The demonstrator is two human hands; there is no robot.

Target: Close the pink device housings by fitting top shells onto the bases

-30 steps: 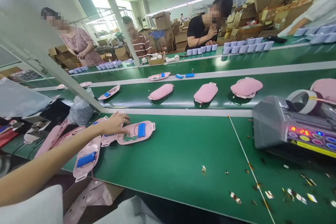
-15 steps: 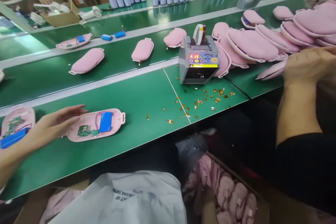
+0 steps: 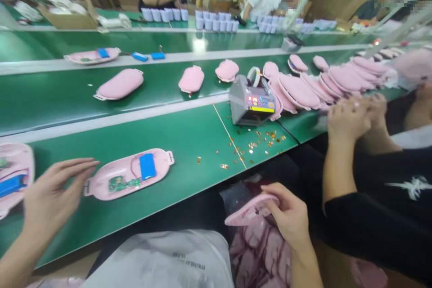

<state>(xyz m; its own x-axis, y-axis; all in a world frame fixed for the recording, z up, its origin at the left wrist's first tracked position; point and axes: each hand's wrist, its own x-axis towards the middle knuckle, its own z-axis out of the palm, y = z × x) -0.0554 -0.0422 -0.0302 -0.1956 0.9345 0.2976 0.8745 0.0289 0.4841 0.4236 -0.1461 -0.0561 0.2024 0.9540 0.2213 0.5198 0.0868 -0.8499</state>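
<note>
pink cover (image 3: 251,207) pinched in the right hand (image 3: 286,216); left hand (image 3: 50,193) spread beside the open shell (image 3: 128,174).

The gray tape machine (image 3: 254,103), near the far edge of the green table (image 3: 189,144), has a small screen with red glowing signs, too blurry to read. The white cloth (image 3: 168,261) at the near edge has dark printed letters, upside down and too small to read.
</note>
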